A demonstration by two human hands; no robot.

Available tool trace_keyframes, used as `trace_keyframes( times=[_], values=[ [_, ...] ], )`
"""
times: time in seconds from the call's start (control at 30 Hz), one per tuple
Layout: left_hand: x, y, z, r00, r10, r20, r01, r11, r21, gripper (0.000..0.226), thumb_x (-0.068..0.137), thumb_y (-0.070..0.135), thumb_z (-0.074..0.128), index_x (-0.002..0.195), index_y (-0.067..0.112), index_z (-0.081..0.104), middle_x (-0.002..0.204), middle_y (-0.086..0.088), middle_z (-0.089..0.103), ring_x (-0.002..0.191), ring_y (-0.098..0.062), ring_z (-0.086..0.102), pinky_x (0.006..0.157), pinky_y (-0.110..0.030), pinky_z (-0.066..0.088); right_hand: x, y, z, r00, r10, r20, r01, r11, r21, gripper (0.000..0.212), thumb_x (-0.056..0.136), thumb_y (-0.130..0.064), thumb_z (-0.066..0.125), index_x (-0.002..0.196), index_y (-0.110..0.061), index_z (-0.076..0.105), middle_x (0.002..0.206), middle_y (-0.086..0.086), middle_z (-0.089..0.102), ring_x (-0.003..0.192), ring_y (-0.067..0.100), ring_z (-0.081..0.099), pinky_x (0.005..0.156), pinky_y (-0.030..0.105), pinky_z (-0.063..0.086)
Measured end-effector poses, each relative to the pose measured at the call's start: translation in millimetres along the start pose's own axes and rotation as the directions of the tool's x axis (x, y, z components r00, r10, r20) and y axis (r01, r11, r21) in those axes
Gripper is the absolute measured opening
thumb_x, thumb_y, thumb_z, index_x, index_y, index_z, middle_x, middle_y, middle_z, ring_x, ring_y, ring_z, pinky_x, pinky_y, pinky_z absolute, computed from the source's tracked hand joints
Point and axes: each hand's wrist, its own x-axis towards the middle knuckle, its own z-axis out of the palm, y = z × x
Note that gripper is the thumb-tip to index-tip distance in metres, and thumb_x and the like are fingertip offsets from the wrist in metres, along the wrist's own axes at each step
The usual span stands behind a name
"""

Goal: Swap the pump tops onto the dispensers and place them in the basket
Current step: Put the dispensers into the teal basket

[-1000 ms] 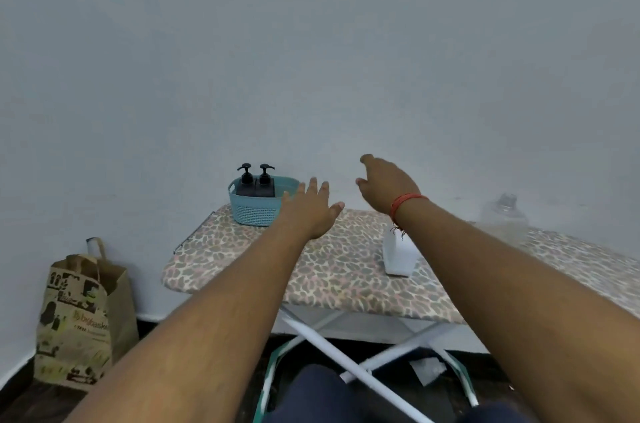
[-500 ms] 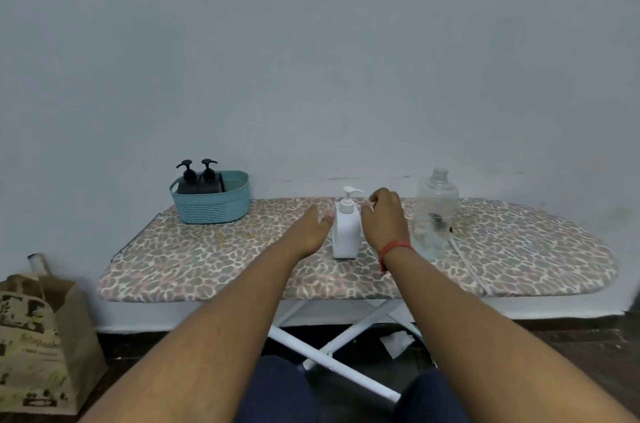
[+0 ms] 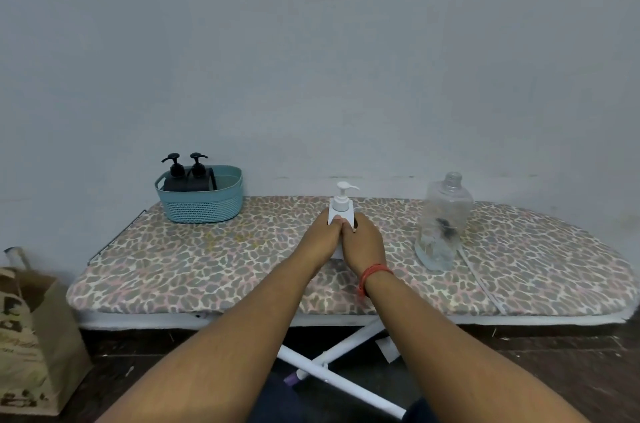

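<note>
Both hands close on the small white plastic dispenser with its white pump top [image 3: 341, 202], which stands upright near the middle of the leopard-print ironing board [image 3: 207, 270]. The left hand [image 3: 320, 242] wraps the bottle's left side and the right hand [image 3: 363, 242] its right, each grip curled round the body — likely to steady it so the pump can be unscrewed. To its right, apart from it, stands a tall clear plastic bottle [image 3: 445, 225] with an open neck and no pump, probably the one awaiting a top. At the board's far left the teal woven plastic basket [image 3: 201, 202] already holds two black pump dispensers [image 3: 187, 176].

Half a second ago the left hand only reached toward the white bottle with straight fingers and the right sat beside it; a second ago both hands hovered open near the basket — now both grasp the bottle.
</note>
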Motion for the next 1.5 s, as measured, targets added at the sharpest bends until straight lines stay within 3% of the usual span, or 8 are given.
trace_keyframes(
  times=[0.23, 0.5, 0.77, 0.97, 1.1, 1.23, 1.4, 1.5],
  values=[
    [22, 24, -82, 0.975, 0.123, -0.183, -0.119, 0.992, 0.031, 0.041, 0.108, 0.024, 0.032, 0.145, 0.025, 0.05, 0.135, -0.001, 0.06, 0.113, -0.018, 0.055, 0.091, -0.032, 0.04, 20, -77, 52, 0.984, -0.171, -0.047, 0.174, 0.981, 0.086, 0.017, 0.102, -0.03, 0.044, 0.097, -0.024, 0.059, 0.093, -0.004, 0.064, 0.083, 0.011, 0.06, 0.065, 0.024, 0.042],
    [68, 23, -211, 0.917, 0.184, -0.354, -0.175, 0.983, 0.059, 0.039, 0.108, 0.024, 0.034, 0.144, 0.025, 0.051, 0.131, 0.002, 0.06, 0.114, -0.017, 0.054, 0.095, -0.033, 0.042, 66, -166, 152, 0.955, -0.293, 0.046, 0.271, 0.925, 0.267, 0.035, 0.1, -0.022, 0.048, 0.134, -0.024, 0.051, 0.123, -0.002, 0.061, 0.108, 0.013, 0.058, 0.088, 0.025, 0.043],
    [112, -25, -245, 0.916, 0.153, -0.372, -0.148, 0.988, 0.042, 0.037, 0.108, 0.021, 0.036, 0.141, 0.021, 0.054, 0.125, -0.004, 0.066, 0.112, -0.021, 0.061, 0.088, -0.032, 0.044, 98, -156, 213, 0.924, -0.345, 0.165, 0.317, 0.932, 0.173, 0.036, 0.097, -0.015, 0.047, 0.13, -0.028, 0.054, 0.115, -0.003, 0.062, 0.101, 0.011, 0.06, 0.072, 0.012, 0.04],
    [129, -56, -249, 0.892, 0.212, -0.4, -0.115, 0.961, 0.252, 0.028, 0.104, 0.012, 0.045, 0.127, 0.012, 0.061, 0.12, -0.007, 0.066, 0.109, -0.024, 0.06, 0.083, -0.031, 0.041, 111, -134, 234, 0.922, -0.294, 0.254, 0.296, 0.955, 0.032, 0.031, 0.097, -0.017, 0.051, 0.127, -0.019, 0.054, 0.114, 0.002, 0.064, 0.099, 0.017, 0.06, 0.08, 0.026, 0.044],
    [130, -76, -254, 0.862, 0.298, -0.41, -0.058, 0.862, 0.504, 0.016, 0.097, 0.008, 0.051, 0.106, 0.006, 0.063, 0.104, -0.011, 0.065, 0.097, -0.028, 0.061, 0.074, -0.033, 0.038, 111, -127, 241, 0.906, -0.298, 0.299, 0.339, 0.936, -0.093, 0.026, 0.096, -0.023, 0.054, 0.121, -0.017, 0.057, 0.106, 0.002, 0.066, 0.094, 0.02, 0.061, 0.076, 0.032, 0.047],
    [134, -92, -264, 0.861, 0.365, -0.355, 0.012, 0.683, 0.73, 0.024, 0.097, 0.018, 0.053, 0.114, 0.005, 0.063, 0.109, -0.014, 0.063, 0.101, -0.029, 0.054, 0.079, -0.031, 0.035, 110, -131, 243, 0.866, -0.33, 0.376, 0.417, 0.892, -0.177, 0.026, 0.092, -0.009, 0.049, 0.116, -0.012, 0.06, 0.106, 0.006, 0.065, 0.094, 0.024, 0.06, 0.077, 0.032, 0.045],
    [128, -96, -260, 0.873, 0.4, -0.279, 0.048, 0.499, 0.866, 0.032, 0.102, 0.025, 0.048, 0.125, 0.007, 0.063, 0.122, -0.012, 0.057, 0.112, -0.028, 0.05, 0.089, -0.035, 0.044, 121, -114, 247, 0.869, -0.211, 0.448, 0.414, 0.805, -0.424, 0.04, 0.098, -0.017, 0.038, 0.137, -0.018, 0.046, 0.131, 0.01, 0.057, 0.131, 0.029, 0.043, 0.107, 0.054, 0.034],
    [125, -100, -257, 0.875, 0.416, -0.249, 0.054, 0.426, 0.903, 0.035, 0.104, 0.027, 0.042, 0.123, 0.007, 0.063, 0.126, -0.009, 0.056, 0.113, -0.026, 0.049, 0.093, -0.037, 0.045, 126, -104, 246, 0.833, -0.172, 0.526, 0.42, 0.814, -0.4, 0.037, 0.103, -0.026, 0.03, 0.138, -0.017, 0.04, 0.126, 0.018, 0.059, 0.123, 0.035, 0.044, 0.098, 0.052, 0.043]
  ],
)
